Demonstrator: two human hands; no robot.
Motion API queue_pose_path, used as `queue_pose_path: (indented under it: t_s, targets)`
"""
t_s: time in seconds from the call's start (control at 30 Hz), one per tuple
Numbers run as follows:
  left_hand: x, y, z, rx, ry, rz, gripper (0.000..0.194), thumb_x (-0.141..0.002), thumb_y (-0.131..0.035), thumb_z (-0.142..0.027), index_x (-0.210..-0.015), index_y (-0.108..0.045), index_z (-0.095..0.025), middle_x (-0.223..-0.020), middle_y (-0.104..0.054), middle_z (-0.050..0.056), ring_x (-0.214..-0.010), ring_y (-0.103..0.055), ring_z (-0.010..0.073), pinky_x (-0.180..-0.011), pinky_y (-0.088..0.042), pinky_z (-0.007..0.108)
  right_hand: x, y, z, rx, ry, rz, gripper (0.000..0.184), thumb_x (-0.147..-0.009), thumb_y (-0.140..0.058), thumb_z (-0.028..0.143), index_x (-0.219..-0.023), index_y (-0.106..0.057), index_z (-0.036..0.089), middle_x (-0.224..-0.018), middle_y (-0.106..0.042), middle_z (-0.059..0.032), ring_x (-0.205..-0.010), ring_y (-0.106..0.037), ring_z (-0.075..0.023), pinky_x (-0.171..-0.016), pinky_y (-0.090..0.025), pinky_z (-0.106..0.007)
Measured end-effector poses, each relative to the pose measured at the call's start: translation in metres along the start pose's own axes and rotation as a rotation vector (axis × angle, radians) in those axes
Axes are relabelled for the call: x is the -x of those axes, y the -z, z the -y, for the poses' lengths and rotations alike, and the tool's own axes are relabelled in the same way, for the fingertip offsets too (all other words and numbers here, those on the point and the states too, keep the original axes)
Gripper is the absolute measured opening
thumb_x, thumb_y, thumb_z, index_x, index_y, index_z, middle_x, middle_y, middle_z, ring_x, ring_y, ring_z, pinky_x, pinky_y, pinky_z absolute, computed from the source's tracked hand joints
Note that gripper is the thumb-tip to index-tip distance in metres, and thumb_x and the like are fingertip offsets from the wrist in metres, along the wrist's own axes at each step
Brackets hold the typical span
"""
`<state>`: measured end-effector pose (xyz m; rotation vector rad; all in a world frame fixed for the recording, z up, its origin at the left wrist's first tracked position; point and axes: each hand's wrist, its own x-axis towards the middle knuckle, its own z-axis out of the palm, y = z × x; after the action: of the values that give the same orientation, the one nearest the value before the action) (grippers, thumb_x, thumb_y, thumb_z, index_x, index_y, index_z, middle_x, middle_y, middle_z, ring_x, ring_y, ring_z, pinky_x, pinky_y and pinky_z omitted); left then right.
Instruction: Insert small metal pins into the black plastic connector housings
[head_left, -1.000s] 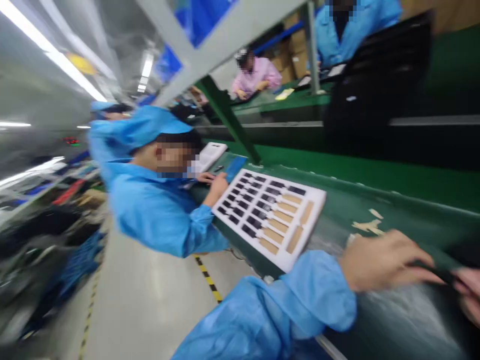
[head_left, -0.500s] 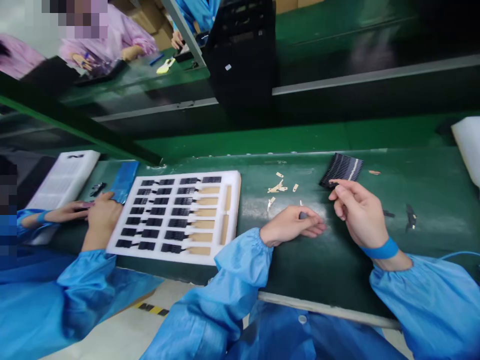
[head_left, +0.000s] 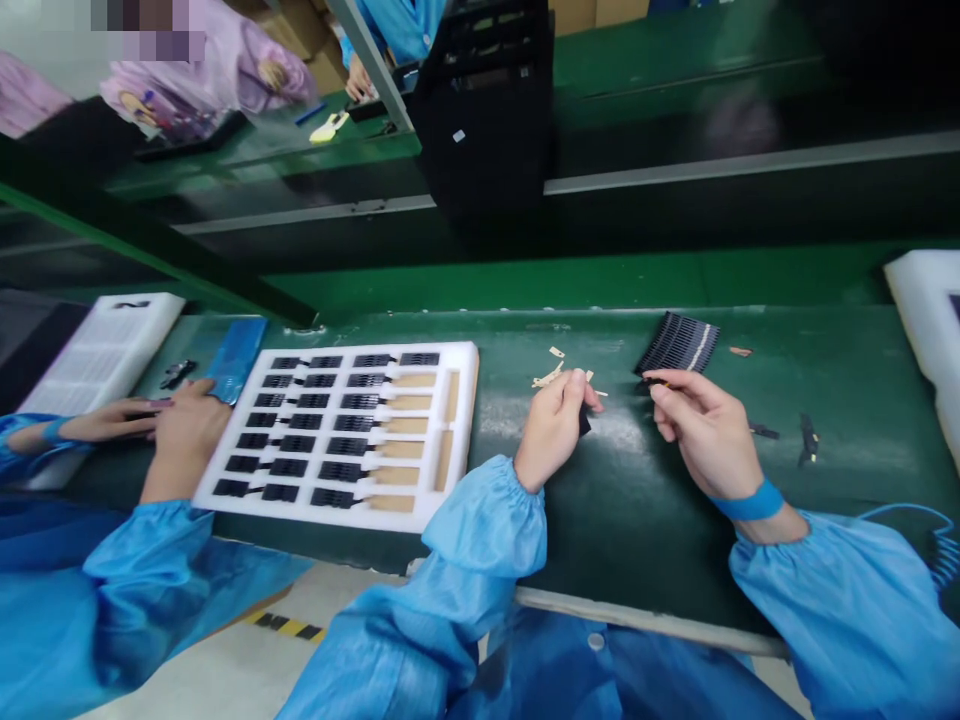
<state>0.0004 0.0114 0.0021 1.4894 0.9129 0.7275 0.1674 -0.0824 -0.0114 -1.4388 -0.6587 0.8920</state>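
On the green workbench mat, a person's two bare hands work side by side near the bench's front edge. The left hand is curled, its fingers closed around a black piece that pokes out below the fingertips. The right hand pinches a tiny dark bit between thumb and forefinger, the other fingers loosely bent, and a blue wristband circles that wrist. At 12 o'clock from the right hand, just past its fingertips, lies a stack of thin black ribbed strips, slightly fanned, with a pale band across them. Beige paper scraps sit at 12 o'clock from the left hand. At 9 o'clock, a white foam tray holds rows of black pieces with tan tabs, and a co-worker's hand rests at its far end.
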Motion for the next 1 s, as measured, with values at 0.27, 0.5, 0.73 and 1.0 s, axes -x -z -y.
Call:
queue_pose_path:
  t_s: [0.27, 0.5, 0.73, 1.0]
  targets:
    - [-0.001, -0.005, 0.011, 0.244, 0.234, 0.083, 0.028, -0.093, -0.064, -0.044, -0.094, -0.061, -0.016, -0.099, -0.065, 0.004, -0.075, -0.066, 0.0109, -0.068, -0.059, 0.025, 0.001, 0.001, -0.003, 0.021, -0.012, 0.009, 0.024, -0.086, -0.078, 0.036, -0.103, -0.076, 0.02, -0.069, -0.065, -0.001, -0.058, -0.056, -0.0132, -0.053, -0.046, -0.027]
    - [-0.002, -0.005, 0.013, 0.218, 0.154, 0.095, 0.026, -0.084, -0.066, -0.01, -0.11, -0.069, -0.015, -0.113, -0.071, 0.008, -0.107, -0.068, 0.0171, -0.1, -0.053, 0.032, 0.002, -0.001, 0.001, 0.026, -0.014, -0.004, 0.028, -0.082, -0.08, 0.042, -0.098, -0.073, 0.019, -0.067, -0.063, 0.0002, -0.056, -0.055, -0.0135, -0.052, -0.045, -0.027]
    - [0.002, -0.01, 0.02, -0.015, 0.028, 0.102, 0.026, -0.089, -0.065, -0.013, -0.114, -0.07, -0.017, -0.115, -0.07, 0.009, -0.102, -0.069, 0.0174, -0.095, -0.056, 0.032, 0.004, -0.008, 0.003, 0.085, -0.061, -0.034, 0.033, -0.077, -0.084, 0.047, -0.086, -0.071, 0.018, -0.055, -0.059, 0.0016, -0.049, -0.051, -0.0112, -0.047, -0.041, -0.023]
    - [0.006, 0.001, 0.009, -0.579, -0.102, 0.065, 0.019, -0.093, -0.065, -0.016, -0.108, -0.074, -0.023, -0.105, -0.07, 0.005, -0.099, -0.066, 0.0187, -0.091, -0.055, 0.033, 0.005, -0.009, 0.001, 0.03, -0.063, -0.027, 0.026, -0.081, -0.082, 0.043, -0.091, -0.079, 0.019, -0.075, -0.072, -0.0041, -0.055, -0.055, -0.01, -0.049, -0.046, -0.022]
